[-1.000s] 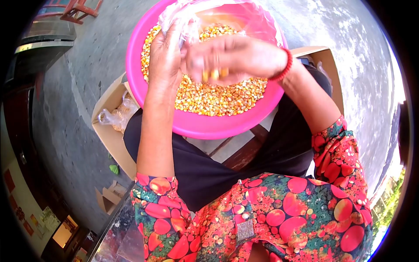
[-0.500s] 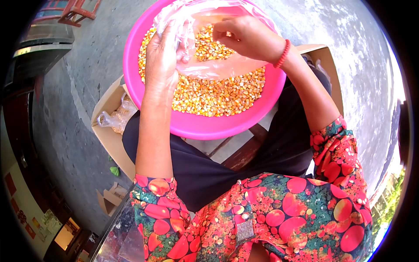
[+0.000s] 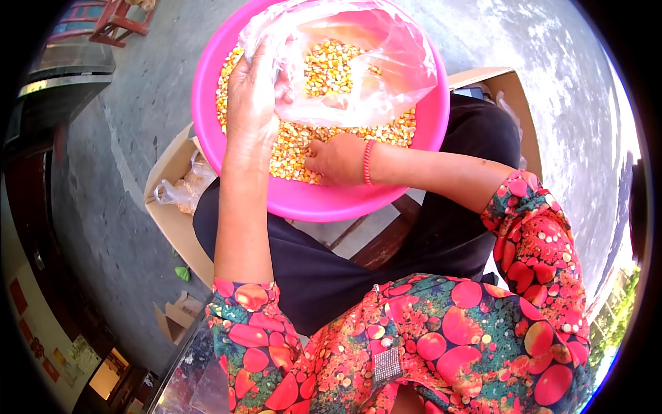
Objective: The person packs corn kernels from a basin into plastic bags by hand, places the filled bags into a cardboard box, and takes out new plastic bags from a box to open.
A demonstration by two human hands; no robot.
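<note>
A clear plastic bag [image 3: 396, 86] spreads over the far part of a pink basin [image 3: 345, 207], its mouth held wide. Loose yellow corn kernels [image 3: 293, 152] fill the basin's bottom, and more show through the bag's opening. My left hand [image 3: 254, 93] grips the bag's left edge, fingers wrapped in the film. My right hand [image 3: 338, 160], with a red bead bracelet at the wrist, is down in the kernels just in front of the bag. Its fingers curl around some kernels; the fingertips are partly buried.
The basin rests over my lap. A cardboard box [image 3: 169, 162] with a plastic bag [image 3: 189, 183] in it is at left; another cardboard edge [image 3: 524, 110] shows at right. A wooden stool [image 3: 124, 21] stands at far left on the grey floor [image 3: 138, 228].
My right hand has come from above the bag's opening down toward me into the loose kernels. The bag's right side now spreads wider, while my left hand keeps its hold.
</note>
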